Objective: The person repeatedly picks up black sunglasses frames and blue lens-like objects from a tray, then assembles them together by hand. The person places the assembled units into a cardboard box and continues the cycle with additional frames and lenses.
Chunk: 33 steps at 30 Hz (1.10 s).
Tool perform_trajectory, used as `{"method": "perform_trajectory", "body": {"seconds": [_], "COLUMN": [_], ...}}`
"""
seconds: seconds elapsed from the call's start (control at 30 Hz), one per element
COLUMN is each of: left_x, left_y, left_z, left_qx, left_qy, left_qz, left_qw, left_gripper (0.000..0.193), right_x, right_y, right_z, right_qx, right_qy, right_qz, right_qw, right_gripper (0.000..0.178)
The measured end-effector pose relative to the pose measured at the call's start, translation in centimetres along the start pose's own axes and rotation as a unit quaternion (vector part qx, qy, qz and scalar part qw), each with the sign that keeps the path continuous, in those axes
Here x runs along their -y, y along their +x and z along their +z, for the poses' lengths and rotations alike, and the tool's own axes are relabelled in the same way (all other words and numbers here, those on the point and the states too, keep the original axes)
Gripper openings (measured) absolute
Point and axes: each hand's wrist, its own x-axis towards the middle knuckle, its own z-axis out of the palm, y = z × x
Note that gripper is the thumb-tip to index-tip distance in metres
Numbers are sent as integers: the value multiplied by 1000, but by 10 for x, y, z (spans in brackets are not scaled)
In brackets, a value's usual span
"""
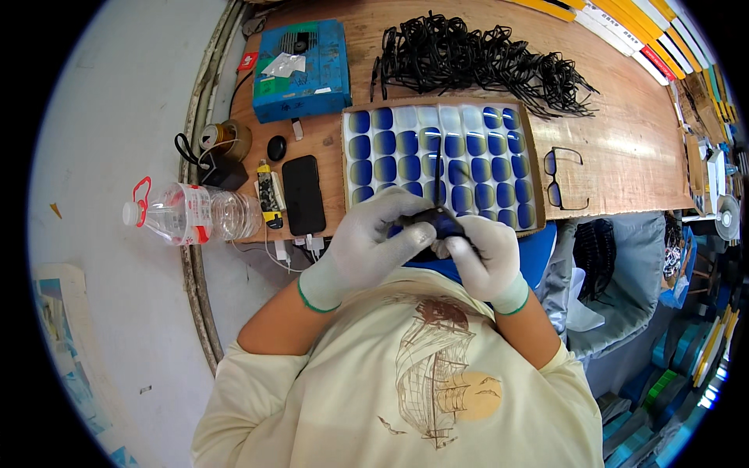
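Black glasses frame (434, 222) sits pinched between your left hand (367, 242) and right hand (484, 253), both clamped on it just above the lens tray (351, 168). One finished pair (566, 179) lies on the counter (624, 148); a big frame pile (476, 58) remains.
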Motion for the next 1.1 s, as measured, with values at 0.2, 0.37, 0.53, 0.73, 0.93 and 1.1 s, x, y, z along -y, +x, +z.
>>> {"method": "perform_trajectory", "body": {"seconds": [0.2,0.37,0.53,0.73,0.93,1.1], "left_x": [0,3,4,7,-11,-16], "left_y": [6,9,5,-1,8,10], "left_z": [-5,-4,11,15,11,24], "left_qx": [44,44,37,28,46,9], "left_qy": [92,204,130,65,189,190], "left_qz": [-79,49,-9,0,46,71], "left_qw": [992,977,991,998,980,979], "left_gripper": [30,28,17,13,7,8], "right_x": [-1,4,9,28,29,29], "right_y": [-1,-5,-9,1,2,-2], "right_z": [5,11,18,9,4,-2], "right_qx": [-18,-40,-164,-125,-109,-143], "right_qy": [-72,-95,139,56,39,-69], "right_qz": [-65,-40,86,70,53,-17], "right_qw": [995,994,973,988,992,987], "right_gripper": [10,13,16,14,13,8]}}
